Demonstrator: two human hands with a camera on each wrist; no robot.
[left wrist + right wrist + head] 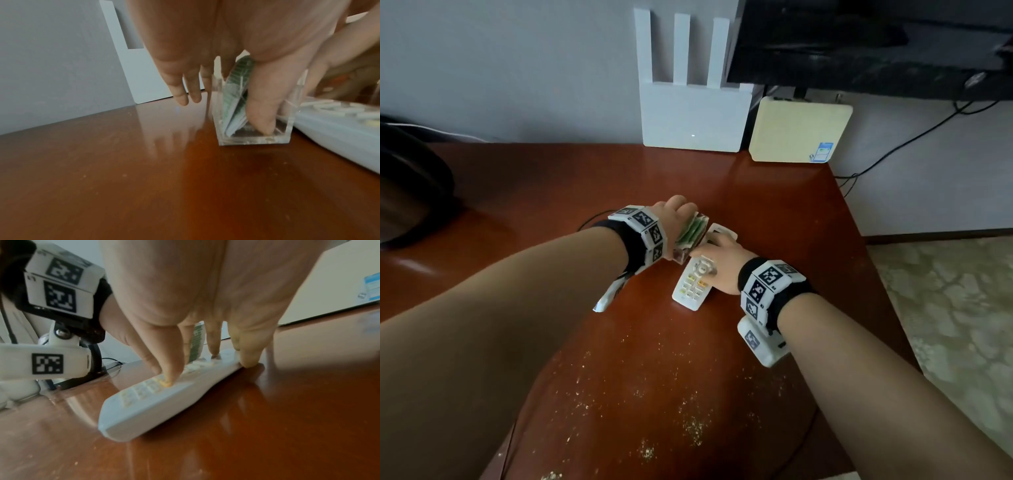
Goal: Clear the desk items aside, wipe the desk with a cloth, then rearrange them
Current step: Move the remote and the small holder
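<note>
Standing behind both hands (678,209): router (691,116), cream box (796,132).

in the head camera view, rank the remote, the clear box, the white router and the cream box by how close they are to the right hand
1. Remote: under the right hand, touched.
2. Clear box: just left, held by the left hand.
3. and 4. White router and cream box: both against the back wall, too close to call.

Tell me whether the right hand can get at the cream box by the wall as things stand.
Probably yes. The desk looks bare between the right hand and the cream box, but the hand first has to let go of the remote it holds.
</note>
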